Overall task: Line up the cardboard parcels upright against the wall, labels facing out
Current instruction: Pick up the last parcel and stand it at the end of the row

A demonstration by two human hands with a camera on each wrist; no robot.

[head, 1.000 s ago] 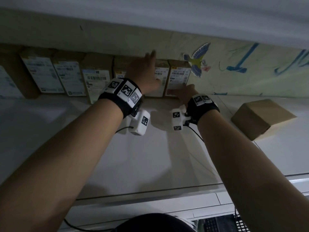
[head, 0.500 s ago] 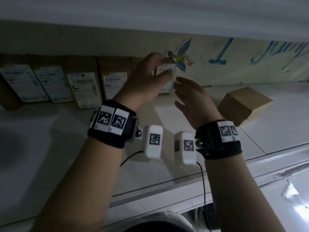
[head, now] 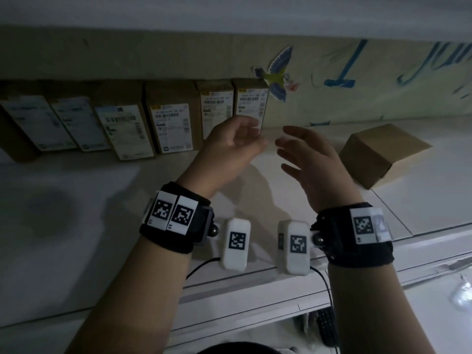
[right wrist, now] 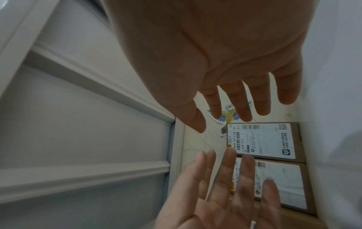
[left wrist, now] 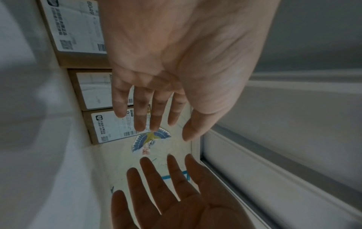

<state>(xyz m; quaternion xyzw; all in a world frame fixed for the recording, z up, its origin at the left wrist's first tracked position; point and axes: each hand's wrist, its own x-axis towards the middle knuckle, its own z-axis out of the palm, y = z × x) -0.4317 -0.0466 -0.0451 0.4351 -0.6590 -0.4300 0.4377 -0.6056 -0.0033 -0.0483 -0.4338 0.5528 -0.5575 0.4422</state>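
Observation:
Several brown cardboard parcels stand upright in a row against the wall, white labels facing out. The rightmost parcel (head: 251, 103) (left wrist: 113, 128) (right wrist: 264, 141) ends the row beside a bird sticker. One plain brown parcel (head: 383, 154) lies tilted on the white surface at the right, no label showing. My left hand (head: 245, 139) (left wrist: 174, 114) and right hand (head: 301, 149) (right wrist: 214, 108) hover a little in front of the rightmost parcel. Their palms face each other, fingers spread and straight. Neither hand holds or touches anything.
A blue and yellow bird sticker (head: 277, 75) and blue scribbles mark the wall right of the row. The white surface (head: 76, 200) stretches left and forward to its front edge (head: 255, 284). A dark keyboard (head: 327, 328) shows below that edge.
Both hands have let go of the rightmost parcel and drawn back from the wall toward me, fingers opening. That parcel stays upright in the row. The loose parcel has not moved.

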